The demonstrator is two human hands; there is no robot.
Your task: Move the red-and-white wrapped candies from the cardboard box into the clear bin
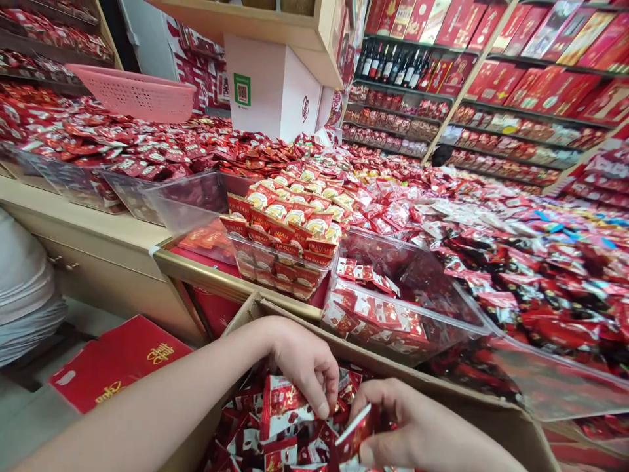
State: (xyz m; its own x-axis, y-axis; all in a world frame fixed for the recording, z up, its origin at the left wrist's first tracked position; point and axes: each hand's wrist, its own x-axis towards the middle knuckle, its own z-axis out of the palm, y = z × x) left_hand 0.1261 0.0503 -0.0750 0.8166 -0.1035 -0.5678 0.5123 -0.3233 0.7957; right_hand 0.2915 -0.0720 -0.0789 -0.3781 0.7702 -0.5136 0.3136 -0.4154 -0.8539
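Two hands, the left hand (304, 360) and the right hand (413, 419), were observed inside an open cardboard carton (442, 387) holding loose red-and-white packets (280, 454). The right hand gripped one tilted packet (358, 432) between thumb and fingers. The left hand was bent down at the wrist, its fingers curled and thumb pointing down; a white-faced packet (285, 410) lay just beside it. Whether those fingers had closed on anything could not be told from where I stood. The carton stood just beside the table (196, 265), near a clear bin (445, 318) part-filled with boxy packets (363, 314). To that bin's left, packets printed DURIAN (289, 219) were stacked in rows.

Finding: the step in hand was judged to be picking single packets out of the loose heap. In my assessment, the next move called for a firm pinch by the right hand, clean separation from neighbouring packets and, for any lift, clearance over the carton's rim. Risk noted: slick wrapping could slip or drag others along.
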